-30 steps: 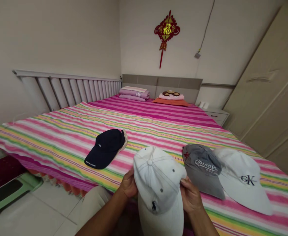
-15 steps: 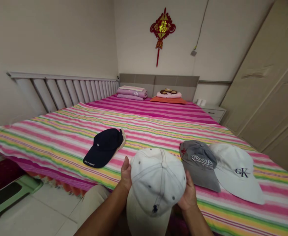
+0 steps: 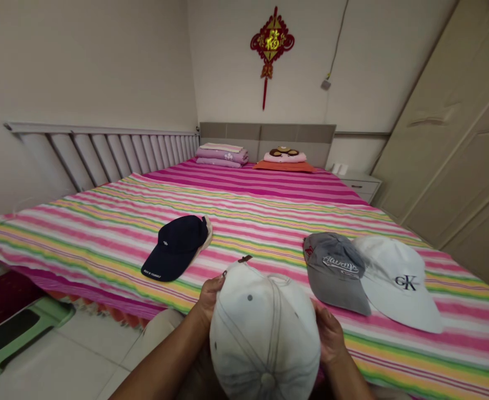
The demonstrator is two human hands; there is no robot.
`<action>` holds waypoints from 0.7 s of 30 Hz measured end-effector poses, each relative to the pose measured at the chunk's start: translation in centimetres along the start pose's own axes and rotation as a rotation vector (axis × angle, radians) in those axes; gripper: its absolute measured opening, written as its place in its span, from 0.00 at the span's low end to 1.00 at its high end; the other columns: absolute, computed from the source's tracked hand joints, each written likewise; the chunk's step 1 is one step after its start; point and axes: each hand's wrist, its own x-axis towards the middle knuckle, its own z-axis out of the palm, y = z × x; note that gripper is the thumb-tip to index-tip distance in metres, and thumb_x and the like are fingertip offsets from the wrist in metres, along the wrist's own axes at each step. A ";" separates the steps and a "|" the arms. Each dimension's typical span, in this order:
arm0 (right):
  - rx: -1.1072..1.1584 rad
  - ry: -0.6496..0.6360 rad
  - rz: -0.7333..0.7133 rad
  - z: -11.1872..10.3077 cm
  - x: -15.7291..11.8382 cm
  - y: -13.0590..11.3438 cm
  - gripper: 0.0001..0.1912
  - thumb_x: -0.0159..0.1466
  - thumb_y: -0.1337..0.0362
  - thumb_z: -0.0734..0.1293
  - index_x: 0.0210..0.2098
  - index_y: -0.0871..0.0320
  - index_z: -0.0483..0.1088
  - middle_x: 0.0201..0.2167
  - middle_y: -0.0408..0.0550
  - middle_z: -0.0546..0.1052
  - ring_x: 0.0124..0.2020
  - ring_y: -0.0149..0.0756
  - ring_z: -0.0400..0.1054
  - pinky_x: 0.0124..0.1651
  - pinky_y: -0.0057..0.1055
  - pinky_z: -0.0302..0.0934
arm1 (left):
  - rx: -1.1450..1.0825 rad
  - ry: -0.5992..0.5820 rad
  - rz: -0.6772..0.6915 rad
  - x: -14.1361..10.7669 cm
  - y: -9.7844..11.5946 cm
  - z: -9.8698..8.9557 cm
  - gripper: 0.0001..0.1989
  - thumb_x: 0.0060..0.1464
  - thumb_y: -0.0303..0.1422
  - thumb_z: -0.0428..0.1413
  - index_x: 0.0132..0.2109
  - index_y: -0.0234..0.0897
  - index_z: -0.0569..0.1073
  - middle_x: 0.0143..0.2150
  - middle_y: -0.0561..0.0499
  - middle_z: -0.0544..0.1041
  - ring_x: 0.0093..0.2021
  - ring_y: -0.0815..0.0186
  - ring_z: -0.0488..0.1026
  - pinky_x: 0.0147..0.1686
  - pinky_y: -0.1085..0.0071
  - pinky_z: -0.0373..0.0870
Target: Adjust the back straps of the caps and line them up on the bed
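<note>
Between my two hands is a white baseball cap point(image 3: 265, 328), held low in front of me over the bed's near edge. Its crown faces up, its back strap points away from me, and the brim is out of sight. My left hand point(image 3: 211, 294) grips the cap's left side, thumb on top and the other fingers hidden. On its right side my right hand point(image 3: 329, 332) is closed on the edge, fingers partly behind it. A grey cap point(image 3: 338, 275) and a white CK cap point(image 3: 398, 283) overlap to the right. A navy cap point(image 3: 178, 244) rests to the left, a beige edge showing beneath it.
The bed has a striped sheet point(image 3: 111, 222). Folded purple bedding point(image 3: 221, 156) and an orange and pink pile point(image 3: 285, 161) lie by the headboard point(image 3: 298, 139). A green stool point(image 3: 28, 333) stands on the floor at left, a nightstand point(image 3: 361, 186) at far right.
The white cap has tipped in my hands: its front logo and brim have gone from view, and its back opening and strap now show. The other caps stay where they were.
</note>
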 end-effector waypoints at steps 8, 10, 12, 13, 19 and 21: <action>-0.021 -0.245 0.097 0.2 -1.3 -0.7 0.25 0.31 0.64 0.77 0.30 0.59 0.74 0.24 0.49 0.78 0.23 0.39 0.70 0.30 0.32 0.63 | 0.080 -0.289 -0.104 0.2 0.6 0.3 0.15 0.21 0.28 0.64 0.23 0.24 0.73 0.17 0.47 0.73 0.18 0.65 0.70 0.20 0.72 0.67; -0.020 -0.310 0.119 0.6 -1.4 -1.1 0.26 0.35 0.57 0.76 0.32 0.61 0.73 0.27 0.51 0.77 0.26 0.39 0.70 0.34 0.32 0.62 | 0.116 -0.328 -0.125 0.4 0.9 0.8 0.18 0.25 0.30 0.65 0.28 0.23 0.74 0.20 0.46 0.75 0.19 0.67 0.71 0.21 0.75 0.66; -0.044 -0.348 0.106 1.1 -1.6 -1.5 0.19 0.42 0.57 0.74 0.30 0.61 0.73 0.24 0.48 0.76 0.24 0.33 0.68 0.31 0.27 0.61 | 0.175 -0.384 -0.134 0.4 1.3 1.5 0.18 0.32 0.32 0.64 0.33 0.24 0.74 0.23 0.46 0.75 0.20 0.70 0.71 0.21 0.77 0.66; -0.059 -0.362 0.083 1.5 -1.7 -1.7 0.14 0.44 0.59 0.73 0.28 0.60 0.73 0.22 0.46 0.75 0.23 0.30 0.67 0.28 0.25 0.59 | 0.212 -0.410 -0.127 0.3 1.4 1.9 0.17 0.34 0.32 0.64 0.33 0.25 0.74 0.23 0.47 0.75 0.20 0.71 0.70 0.21 0.78 0.65; -0.151 -0.441 -0.040 3.1 -2.6 -2.8 0.08 0.44 0.64 0.72 0.18 0.60 0.68 0.26 0.49 0.74 0.26 0.35 0.65 0.30 0.30 0.56 | 0.382 -0.392 -0.020 -0.5 2.4 3.8 0.12 0.32 0.26 0.64 0.30 0.28 0.74 0.21 0.52 0.73 0.19 0.74 0.68 0.20 0.80 0.62; -0.158 -0.429 -0.067 3.2 -2.8 -2.9 0.08 0.45 0.64 0.71 0.19 0.60 0.68 0.26 0.48 0.74 0.25 0.34 0.65 0.29 0.30 0.55 | 0.411 -0.368 0.004 -0.8 2.4 4.0 0.13 0.34 0.28 0.64 0.31 0.28 0.74 0.21 0.52 0.72 0.19 0.75 0.67 0.19 0.81 0.61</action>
